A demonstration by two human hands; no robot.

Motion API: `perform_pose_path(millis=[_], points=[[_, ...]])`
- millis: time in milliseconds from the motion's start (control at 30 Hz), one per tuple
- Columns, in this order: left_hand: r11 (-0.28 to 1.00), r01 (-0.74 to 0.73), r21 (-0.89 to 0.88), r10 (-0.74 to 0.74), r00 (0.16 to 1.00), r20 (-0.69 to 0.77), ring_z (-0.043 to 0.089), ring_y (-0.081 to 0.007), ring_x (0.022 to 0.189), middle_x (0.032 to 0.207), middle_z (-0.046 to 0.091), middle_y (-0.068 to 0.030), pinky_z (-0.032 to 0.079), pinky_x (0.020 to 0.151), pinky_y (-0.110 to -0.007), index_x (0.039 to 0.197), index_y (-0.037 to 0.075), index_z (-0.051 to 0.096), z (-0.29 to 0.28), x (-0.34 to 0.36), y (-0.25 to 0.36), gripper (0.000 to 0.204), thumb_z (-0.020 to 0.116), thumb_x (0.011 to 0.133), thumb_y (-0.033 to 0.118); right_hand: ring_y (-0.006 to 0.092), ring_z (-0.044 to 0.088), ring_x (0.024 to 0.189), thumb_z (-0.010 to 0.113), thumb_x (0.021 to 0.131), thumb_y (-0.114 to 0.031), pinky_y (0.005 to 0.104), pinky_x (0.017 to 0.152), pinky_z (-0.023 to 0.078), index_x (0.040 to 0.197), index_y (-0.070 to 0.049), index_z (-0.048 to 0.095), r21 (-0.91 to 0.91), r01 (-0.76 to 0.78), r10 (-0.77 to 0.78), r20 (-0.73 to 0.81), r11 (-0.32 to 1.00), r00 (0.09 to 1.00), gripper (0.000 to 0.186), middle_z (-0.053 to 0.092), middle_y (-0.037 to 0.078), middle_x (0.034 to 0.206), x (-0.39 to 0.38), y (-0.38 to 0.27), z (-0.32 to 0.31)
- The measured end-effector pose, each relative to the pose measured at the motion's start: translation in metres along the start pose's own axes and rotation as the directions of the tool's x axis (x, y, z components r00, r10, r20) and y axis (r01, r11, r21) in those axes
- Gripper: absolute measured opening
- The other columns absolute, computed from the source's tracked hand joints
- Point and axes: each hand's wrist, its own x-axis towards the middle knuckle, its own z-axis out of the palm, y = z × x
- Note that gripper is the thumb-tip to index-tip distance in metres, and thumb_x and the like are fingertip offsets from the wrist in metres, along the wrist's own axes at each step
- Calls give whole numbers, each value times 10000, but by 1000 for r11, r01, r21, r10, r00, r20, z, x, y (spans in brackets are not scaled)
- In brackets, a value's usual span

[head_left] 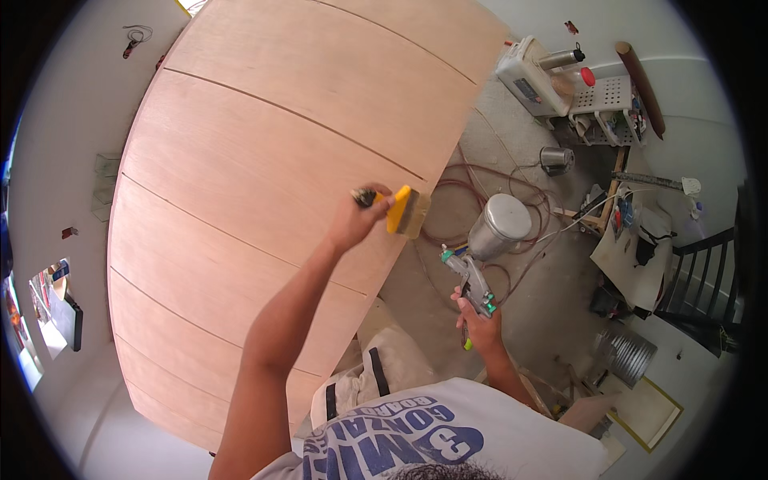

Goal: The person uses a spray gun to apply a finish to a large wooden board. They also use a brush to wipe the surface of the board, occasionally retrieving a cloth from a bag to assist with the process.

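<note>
My left hand point(359, 222) is closed round the handle of a wide yellow paintbrush point(400, 210). The pale bristles point to the right, at the edge of a large, pale wooden panel point(232, 168) crossed by several dark grooves. Whether the bristles touch the wood, I cannot tell. Lower and to the right, beyond the panel's edge, my right hand point(480, 326) grips a paint spray gun point(474, 282) with green fittings. A silver metal cup point(499, 227) sits on the gun, above the floor.
A reddish hose point(456, 180) coils on the floor, near a small metal can point(557, 161). Further right stand a white container point(524, 76), a perforated crate point(604, 94), a black slatted rack point(704, 280) and a ribbed metal can point(626, 354).
</note>
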Motion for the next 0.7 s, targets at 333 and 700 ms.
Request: perform_pose_path(millis=[333, 700], points=[[920, -11, 392, 175, 906, -385, 669, -140, 900, 992, 661, -81, 585, 796, -265, 1121, 3, 671, -389, 95, 134, 294, 724, 933, 223, 94, 616, 758, 609, 944, -11, 236, 540, 515, 1338, 8, 542, 10, -110, 108, 139, 994, 984, 400, 676, 91, 1088, 30, -32, 43], [709, 158, 687, 482, 603, -636, 691, -163, 871, 1004, 711, -93, 582, 787, -277, 1057, 21, 722, -587, 132, 146, 267, 714, 927, 255, 110, 632, 921, 599, 951, 0, 242, 557, 541, 1326, 11, 542, -43, -13, 21, 207, 999, 978, 379, 657, 82, 1106, 85, -56, 87]])
